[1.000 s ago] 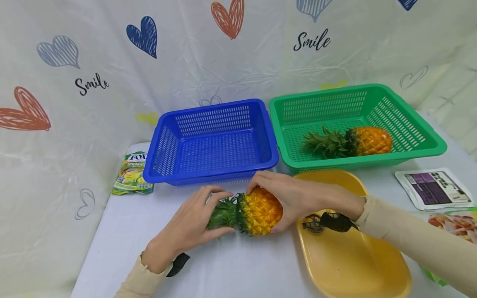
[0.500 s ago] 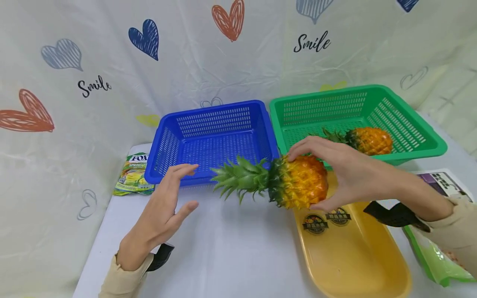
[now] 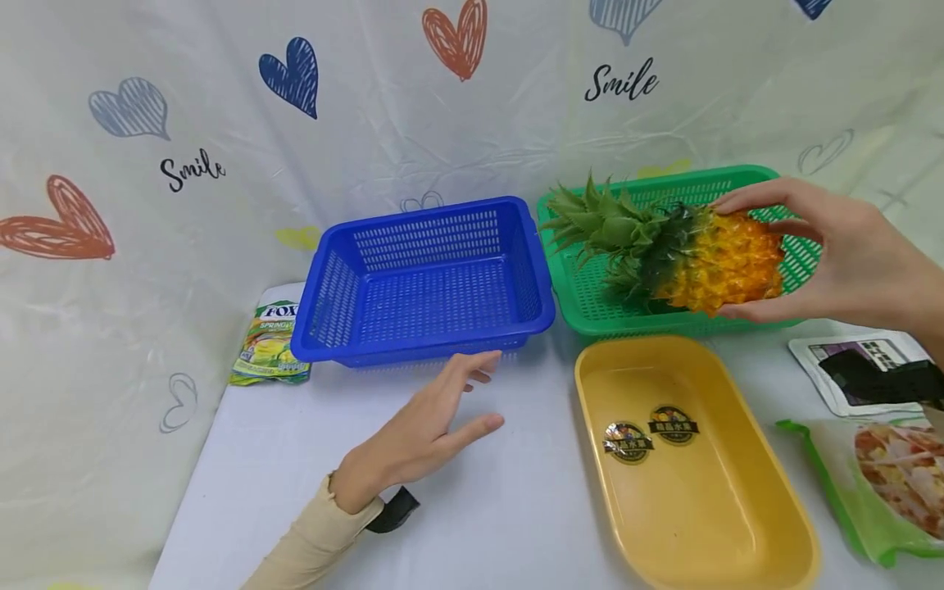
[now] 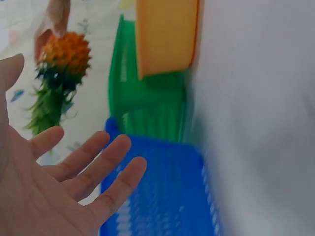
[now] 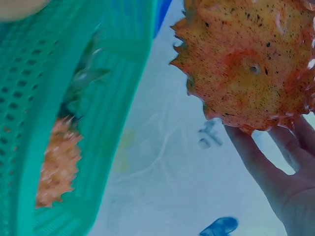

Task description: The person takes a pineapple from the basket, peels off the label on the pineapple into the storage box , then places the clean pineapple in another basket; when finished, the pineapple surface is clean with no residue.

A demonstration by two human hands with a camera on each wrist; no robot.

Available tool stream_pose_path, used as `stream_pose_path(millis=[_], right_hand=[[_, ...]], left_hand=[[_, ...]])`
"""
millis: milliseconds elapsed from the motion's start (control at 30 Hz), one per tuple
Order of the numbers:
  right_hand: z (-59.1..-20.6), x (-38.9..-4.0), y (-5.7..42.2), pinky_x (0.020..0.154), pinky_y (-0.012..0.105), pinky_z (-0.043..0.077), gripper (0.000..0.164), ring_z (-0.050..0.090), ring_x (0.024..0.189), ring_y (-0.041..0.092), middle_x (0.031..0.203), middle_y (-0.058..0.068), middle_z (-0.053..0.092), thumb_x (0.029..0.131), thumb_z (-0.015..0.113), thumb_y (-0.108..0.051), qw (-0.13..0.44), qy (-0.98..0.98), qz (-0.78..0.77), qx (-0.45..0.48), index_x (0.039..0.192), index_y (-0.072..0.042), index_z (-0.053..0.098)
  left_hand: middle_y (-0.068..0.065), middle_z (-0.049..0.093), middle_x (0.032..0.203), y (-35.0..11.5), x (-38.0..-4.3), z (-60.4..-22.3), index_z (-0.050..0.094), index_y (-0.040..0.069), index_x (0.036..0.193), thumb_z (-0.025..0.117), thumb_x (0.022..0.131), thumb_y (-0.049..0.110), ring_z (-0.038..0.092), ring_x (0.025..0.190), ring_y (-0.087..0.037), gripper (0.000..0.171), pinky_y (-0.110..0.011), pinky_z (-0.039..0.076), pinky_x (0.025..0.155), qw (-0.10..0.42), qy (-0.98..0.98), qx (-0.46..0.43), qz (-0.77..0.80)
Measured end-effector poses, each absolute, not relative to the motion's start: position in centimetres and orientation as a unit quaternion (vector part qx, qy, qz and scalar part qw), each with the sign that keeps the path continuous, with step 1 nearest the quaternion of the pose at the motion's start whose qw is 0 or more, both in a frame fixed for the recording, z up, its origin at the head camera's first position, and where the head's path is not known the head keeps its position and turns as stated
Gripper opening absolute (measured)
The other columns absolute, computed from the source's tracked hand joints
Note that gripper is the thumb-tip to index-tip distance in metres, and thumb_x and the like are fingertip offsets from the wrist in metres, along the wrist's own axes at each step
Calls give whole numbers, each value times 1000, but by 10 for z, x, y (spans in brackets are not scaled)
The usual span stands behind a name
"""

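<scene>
My right hand (image 3: 848,254) grips a pineapple (image 3: 726,258) by its orange body, thumb on the near side and fingers on the far side. It is held over the green basket (image 3: 564,287), its leafy crown pointing left. A second pineapple (image 5: 59,164) lies inside that basket; in the head view the held one mostly hides it. My left hand (image 3: 416,442) hovers over the white table in front of the blue basket (image 3: 435,303), holding nothing. Its fingers are spread and relaxed in the left wrist view.
A yellow tray (image 3: 686,508) with two stickers on its bottom stands in front of the green basket. To its right lie a white and purple packet (image 3: 819,373) and a green-edged food bag (image 3: 833,483). A FOX packet (image 3: 269,344) sits left of the blue basket.
The right hand has lifted the pineapple off the table and carried it right, over the green basket. My left hand let go of the crown, drew back left, then came right again.
</scene>
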State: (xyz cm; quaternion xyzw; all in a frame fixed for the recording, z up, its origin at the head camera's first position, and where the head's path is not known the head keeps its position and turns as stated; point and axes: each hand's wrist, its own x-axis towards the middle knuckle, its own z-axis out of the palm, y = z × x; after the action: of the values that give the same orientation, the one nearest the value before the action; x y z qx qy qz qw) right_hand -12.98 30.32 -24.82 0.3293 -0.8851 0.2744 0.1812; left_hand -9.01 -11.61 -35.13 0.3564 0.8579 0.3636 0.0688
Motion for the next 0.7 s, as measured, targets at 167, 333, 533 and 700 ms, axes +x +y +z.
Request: stream_pose_path(millis=[167,333,533,700], right_hand=[[-258,-137,313,92,-1,33,110,37,126,-12,136,-27,43,36,92,14,191,-896,268,299,136,-3,51],[-266,-146,320,94,2,31,109,36,126,-14,137,-29,41,41,90,14,203,-896,272,285,140,-5,49],[-271,-158,338,99,4,27,104,32,126,-18,139,-32,37,52,91,9,207,-907,261,258,144,-10,45],[-274,-175,350,118,27,28,101,30,131,-14,140,-30,36,57,89,7,189,-920,246,238,145,-12,44]], left_hand=[[6,33,151,-76,-98,-368,13,31,154,52,99,46,40,136,-11,70,-30,42,109,114,824,364,420],[4,22,159,-39,-103,-374,1,37,155,51,99,47,36,141,-19,76,-36,39,112,124,810,333,467],[8,4,164,-3,-109,-378,-9,40,153,44,95,63,19,150,-17,82,-52,30,117,118,832,279,465],[11,-4,163,13,-116,-383,-13,41,152,44,94,65,14,151,-19,85,-56,26,117,102,824,242,502]])
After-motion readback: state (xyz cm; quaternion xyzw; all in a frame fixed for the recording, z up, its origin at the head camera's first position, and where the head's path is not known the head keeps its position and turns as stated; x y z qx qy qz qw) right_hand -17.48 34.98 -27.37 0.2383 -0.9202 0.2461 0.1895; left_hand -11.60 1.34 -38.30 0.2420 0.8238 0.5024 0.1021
